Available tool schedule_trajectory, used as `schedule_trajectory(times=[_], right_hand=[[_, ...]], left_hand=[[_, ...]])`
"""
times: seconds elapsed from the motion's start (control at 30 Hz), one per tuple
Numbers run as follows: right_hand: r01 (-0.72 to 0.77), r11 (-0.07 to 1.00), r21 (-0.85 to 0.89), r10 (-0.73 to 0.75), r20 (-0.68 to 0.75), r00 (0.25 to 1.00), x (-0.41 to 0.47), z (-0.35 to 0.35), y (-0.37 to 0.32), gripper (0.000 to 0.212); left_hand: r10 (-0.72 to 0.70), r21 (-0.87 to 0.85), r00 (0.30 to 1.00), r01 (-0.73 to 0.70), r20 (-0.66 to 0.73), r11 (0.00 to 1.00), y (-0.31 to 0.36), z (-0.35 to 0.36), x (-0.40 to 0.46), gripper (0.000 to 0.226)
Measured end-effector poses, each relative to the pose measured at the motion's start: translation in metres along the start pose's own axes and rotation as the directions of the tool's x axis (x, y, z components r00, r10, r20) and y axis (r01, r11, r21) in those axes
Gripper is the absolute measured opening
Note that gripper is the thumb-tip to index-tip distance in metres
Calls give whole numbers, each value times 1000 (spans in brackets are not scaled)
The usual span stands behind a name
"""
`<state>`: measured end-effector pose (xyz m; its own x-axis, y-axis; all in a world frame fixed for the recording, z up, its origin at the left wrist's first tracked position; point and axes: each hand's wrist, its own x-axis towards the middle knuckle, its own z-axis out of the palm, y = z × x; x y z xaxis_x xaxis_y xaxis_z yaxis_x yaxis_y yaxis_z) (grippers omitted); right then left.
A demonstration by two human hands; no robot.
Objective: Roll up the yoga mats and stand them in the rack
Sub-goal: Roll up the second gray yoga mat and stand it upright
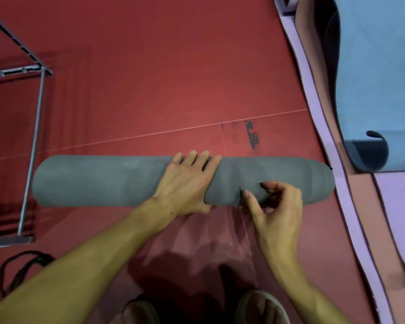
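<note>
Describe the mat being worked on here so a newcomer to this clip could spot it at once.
On the red floor, right of the metal rack and left of the flat mats, lies a grey mat across the frame. The left hand presses on its middle, and the right hand pinches its loose edge. It alone is fully rolled; the blue and purple mats lie spread out.

An exercise studio: red padded floor (150,66), yoga mats (372,78), metal rack (36,127).
</note>
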<state>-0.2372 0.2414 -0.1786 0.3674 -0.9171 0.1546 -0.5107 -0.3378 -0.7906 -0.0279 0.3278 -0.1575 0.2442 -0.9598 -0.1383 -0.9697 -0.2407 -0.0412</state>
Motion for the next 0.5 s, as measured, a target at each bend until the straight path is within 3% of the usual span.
schedule_trajectory(times=[0.17,0.23,0.33,0.4,0.5], right_hand=[[-57,960,275,70,-39,997,-2,5,-9,42],[-183,912,367,198,-2,980,8,-1,-18,58],[-422,755,501,353,232,906,33,-12,-51,92],[-429,688,585,274,337,901,50,-18,-79,90],[-295,696,655,127,292,948,71,-34,-128,90]], left_hand=[[-108,-21,988,106,-112,994,-13,-18,0,112],[-155,-76,972,143,-178,987,-15,-38,2,106],[-222,-191,939,175,-261,966,-13,-76,1,107],[-256,-286,927,175,-273,942,-5,-108,-1,110],[-331,-439,899,184,-286,879,9,-159,-9,111]])
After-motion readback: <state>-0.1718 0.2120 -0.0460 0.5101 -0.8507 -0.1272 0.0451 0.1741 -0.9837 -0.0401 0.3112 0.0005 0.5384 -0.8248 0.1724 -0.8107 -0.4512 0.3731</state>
